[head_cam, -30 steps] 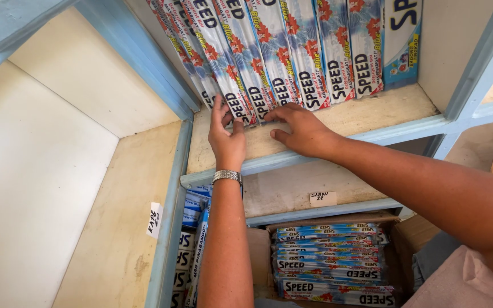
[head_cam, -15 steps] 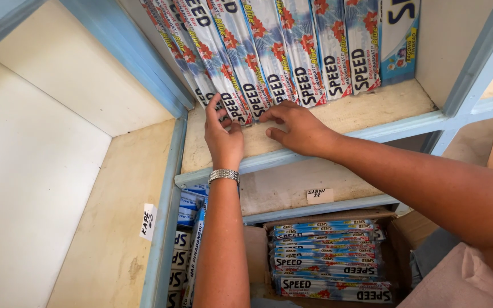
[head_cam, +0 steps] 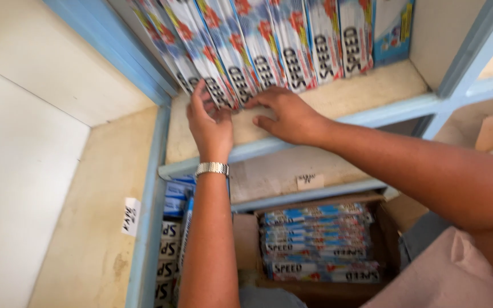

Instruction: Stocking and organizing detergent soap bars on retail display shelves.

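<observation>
Cartons (head_cam: 269,51), the long slim blue-and-white kind with red splashes, are lined up leaning in a row on the wooden shelf (head_cam: 366,91) of a blue-framed rack. The lower ends of the leftmost ones are being touched by both hands. The left hand (head_cam: 209,122), with a metal wristwatch (head_cam: 212,168) on its wrist, is pressed flat against the bottom of the row, fingers spread and nothing really gripped. The right hand (head_cam: 289,114) is laid just beside it, fingertips set on the carton ends, thumb resting on the shelf board; it looks loose rather than clenched, though the fingertips are partly hidden. Below, more of the same cartons are stacked flat in an open cardboard box (head_cam: 246,239). Small paper labels (head_cam: 130,215) are stuck on the shelf edges.
</observation>
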